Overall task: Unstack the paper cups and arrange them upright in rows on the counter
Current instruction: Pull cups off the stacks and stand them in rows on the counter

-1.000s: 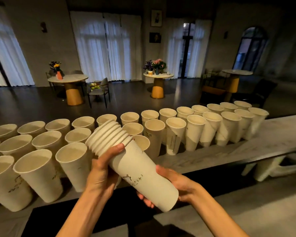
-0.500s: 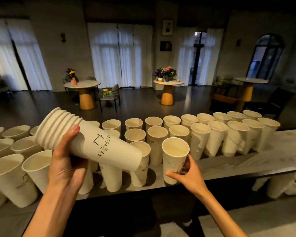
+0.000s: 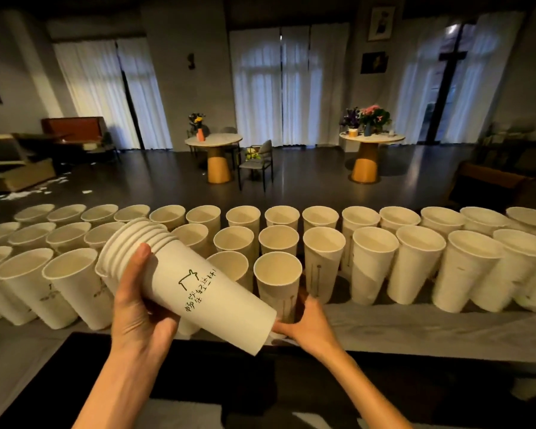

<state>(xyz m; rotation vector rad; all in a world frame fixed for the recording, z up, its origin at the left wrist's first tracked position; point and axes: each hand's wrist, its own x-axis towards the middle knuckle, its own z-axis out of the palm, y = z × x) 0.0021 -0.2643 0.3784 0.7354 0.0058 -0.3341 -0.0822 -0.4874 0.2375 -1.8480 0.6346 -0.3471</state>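
Observation:
My left hand (image 3: pixel 136 317) grips a stack of nested white paper cups (image 3: pixel 205 292). The stack is tilted, with its rims up to the left and green print on its side. My right hand (image 3: pixel 310 323) is wrapped around the base of a single upright cup (image 3: pixel 277 283) at the right end of the front row, thumb on its right side. Its fingertips reach the bottom of the stack. Several upright cups (image 3: pixel 375 267) fill three rows across the grey counter (image 3: pixel 415 326).
The front row runs from the left edge (image 3: pixel 22 283) to the single cup; bare counter lies to its right. Beyond the counter are a dark floor, two round tables (image 3: pixel 214 144) with flowers and a chair (image 3: pixel 257 162).
The view has swung left and nearer. My left hand has brought the stack down and to the right, toward my right hand, which stays low at the front cup on the counter.

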